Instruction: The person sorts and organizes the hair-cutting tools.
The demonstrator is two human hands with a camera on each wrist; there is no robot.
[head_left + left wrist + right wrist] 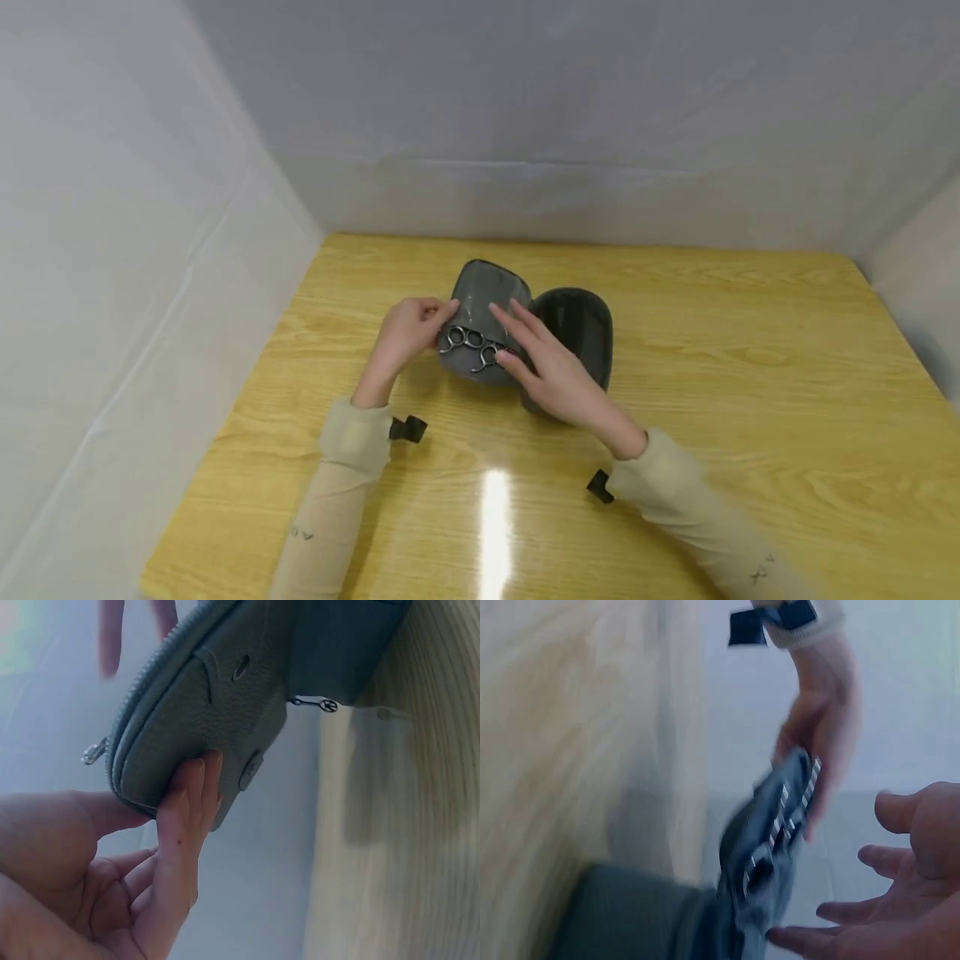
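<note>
Two halves of a grey zip case (pixel 480 325) lie open near the middle of my wooden table (pixel 750 400). My left hand (pixel 405 333) pinches the raised left half at its outer edge, thumb on the inside, fingers (pixel 187 802) against the back. That half holds scissors (pixel 472 346), ring handles showing. My right hand (pixel 551 375) is open, fingers straight, its fingertips at the scissor rings.

No brand or label can be read on any object. Only small dark marks stand on the sleeves: the left sleeve (pixel 303 532) mark is unreadable, the right sleeve (pixel 759 573) mark is perhaps an "R".
</note>
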